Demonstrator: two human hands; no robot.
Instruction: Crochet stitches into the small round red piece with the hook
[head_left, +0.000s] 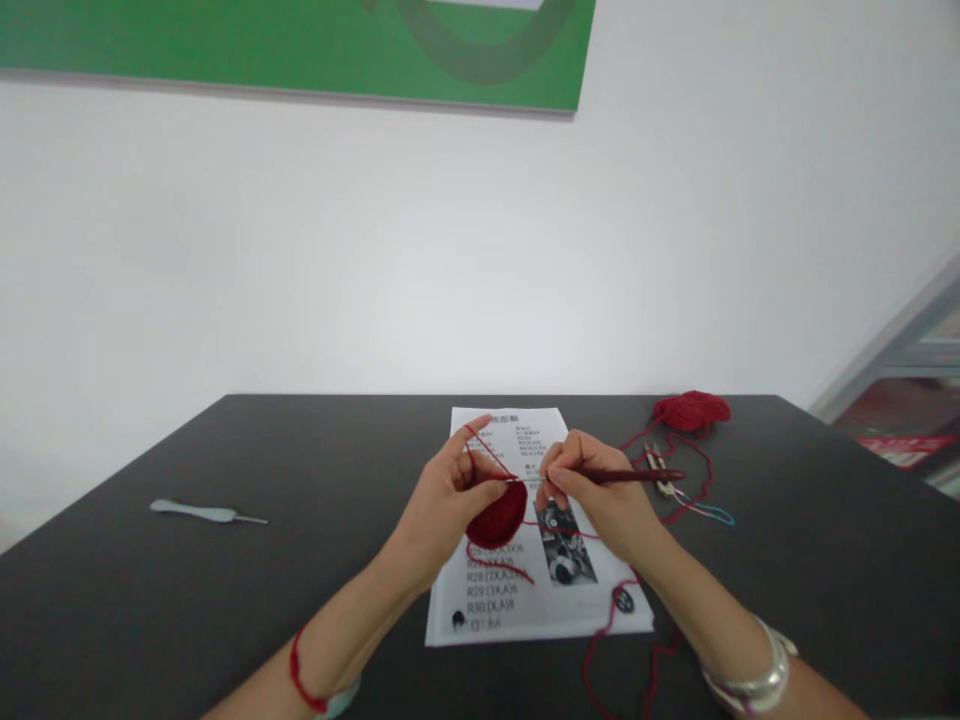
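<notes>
My left hand (pixel 457 485) pinches a small round piece of dark red crochet work (pixel 496 518) between thumb and fingers. Red yarn runs over its raised index finger and down to the top edge of the piece. In my right hand (pixel 592 490) is a crochet hook (pixel 634 476) with a dark red-brown handle, gripped like a pen. The hook's thin metal shaft points left, and its tip meets the edge of the crochet work near my left thumb. A short yarn tail hangs below the piece.
Under my hands lies a printed pattern sheet (pixel 517 620) on the dark table (pixel 337 440). A grey-handled hook (pixel 196 512) rests at left. At right are a red yarn ball (pixel 691 411), small thread snips (pixel 658 468) with a cord, and loose yarn strands.
</notes>
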